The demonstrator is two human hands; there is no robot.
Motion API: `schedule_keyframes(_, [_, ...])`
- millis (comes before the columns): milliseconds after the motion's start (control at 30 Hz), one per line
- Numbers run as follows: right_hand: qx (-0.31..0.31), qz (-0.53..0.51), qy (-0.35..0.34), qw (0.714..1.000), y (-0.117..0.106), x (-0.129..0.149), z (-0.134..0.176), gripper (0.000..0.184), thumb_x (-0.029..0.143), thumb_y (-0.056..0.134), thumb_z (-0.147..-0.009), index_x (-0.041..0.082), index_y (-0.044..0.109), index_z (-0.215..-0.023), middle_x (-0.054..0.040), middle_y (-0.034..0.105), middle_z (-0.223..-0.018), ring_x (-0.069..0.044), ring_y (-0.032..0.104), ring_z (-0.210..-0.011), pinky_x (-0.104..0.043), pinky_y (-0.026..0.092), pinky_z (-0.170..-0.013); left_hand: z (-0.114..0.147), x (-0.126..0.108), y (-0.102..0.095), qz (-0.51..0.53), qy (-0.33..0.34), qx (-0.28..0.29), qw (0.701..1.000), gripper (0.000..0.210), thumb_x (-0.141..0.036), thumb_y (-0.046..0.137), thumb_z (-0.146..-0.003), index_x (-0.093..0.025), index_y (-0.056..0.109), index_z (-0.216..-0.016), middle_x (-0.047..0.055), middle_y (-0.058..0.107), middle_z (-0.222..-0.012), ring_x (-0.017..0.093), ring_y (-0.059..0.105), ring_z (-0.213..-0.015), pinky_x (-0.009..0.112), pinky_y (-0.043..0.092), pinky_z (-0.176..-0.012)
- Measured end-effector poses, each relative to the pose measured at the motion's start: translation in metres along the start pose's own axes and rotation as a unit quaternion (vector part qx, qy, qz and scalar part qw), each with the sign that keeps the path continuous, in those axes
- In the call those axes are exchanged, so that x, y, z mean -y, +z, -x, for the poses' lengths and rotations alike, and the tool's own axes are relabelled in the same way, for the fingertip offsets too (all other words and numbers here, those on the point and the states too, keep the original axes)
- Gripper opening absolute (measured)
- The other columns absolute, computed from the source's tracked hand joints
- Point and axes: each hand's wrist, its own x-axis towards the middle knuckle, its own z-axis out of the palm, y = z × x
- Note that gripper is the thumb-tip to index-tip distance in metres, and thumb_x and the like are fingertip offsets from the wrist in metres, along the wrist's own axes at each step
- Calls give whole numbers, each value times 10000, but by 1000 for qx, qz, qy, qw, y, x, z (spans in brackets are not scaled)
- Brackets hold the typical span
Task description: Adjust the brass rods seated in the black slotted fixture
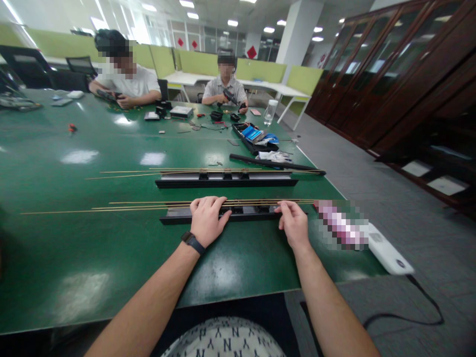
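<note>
In front of me a long black channel-shaped rail (178, 219) lies on the green table, with several thin brass-coloured rods (55, 212) running along its top and sticking out past its left end. My left hand (206, 220) rests over the rail left of its middle, fingers bent over the far side and thumb on the near side, holding it. Near the rail's right end, my right hand (296, 225) has thumb and index finger pinched at a rod; the exact contact is hard to see. A second black rail (226, 183) with similar rods lies parallel behind.
A black bar (267, 162) and an open tool case (256, 144) lie beyond the rails. At right are a blurred pink item (340, 225) and a white corded device (388, 250). Two people (128, 79) sit across the table (122, 277), handling dark tools.
</note>
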Motion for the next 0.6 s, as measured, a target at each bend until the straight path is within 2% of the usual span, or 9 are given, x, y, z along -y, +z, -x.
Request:
schedule_keyframes(267, [-2,5,-3,1000,1,-1,0,408,577,652,-908,180,673,-999,-67,772,-858,-66,482,-335,-214,338,-319,0,0,0,1,-2,1,1000,300,-407,632,-948,-264,664,-1210,83,730,-1177,278,629,-1141,486,327,-1010])
schedule_keyframes(600, [-3,5,-17,1000,2,-5,-1,416,585,645,-911,180,675,-1002,-43,757,-810,-61,474,-322,-203,324,-309,1,3,5,-2,6,-11,1000,303,-402,639,-941,-268,658,-1212,88,727,-1161,288,627,-1145,490,325,-1012])
